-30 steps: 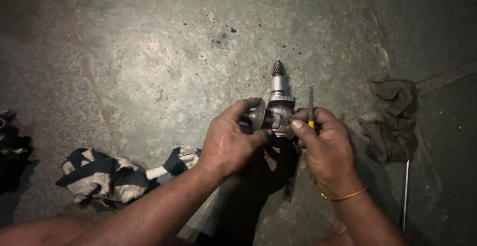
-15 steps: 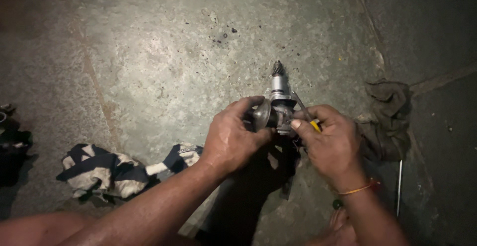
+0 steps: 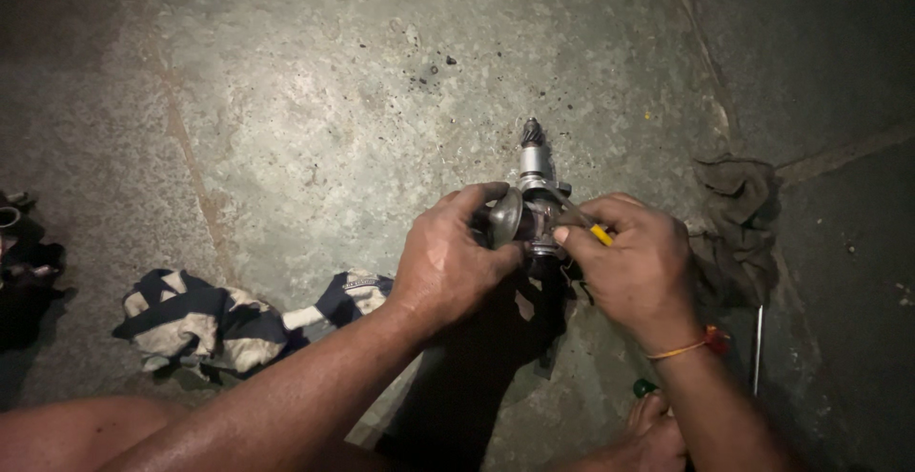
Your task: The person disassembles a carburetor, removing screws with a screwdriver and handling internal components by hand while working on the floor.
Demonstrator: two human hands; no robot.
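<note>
Your left hand grips the metal part by its round side, its geared tip poking out above your fingers. Your right hand pinches a yellow-handled tool against the part's right side. Striped rag lies left of the part, dark rag right.

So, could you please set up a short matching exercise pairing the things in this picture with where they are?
Things:
1. metal part with a geared tip
2. yellow-handled tool
3. striped cloth
4. dark rag

Places:
A. crumpled on the floor to the right of the hands
B. gripped in the left hand
C. lying on the floor to the left, beside the left forearm
D. pinched in the right hand

Pairs: 1-B, 2-D, 3-C, 4-A
</note>
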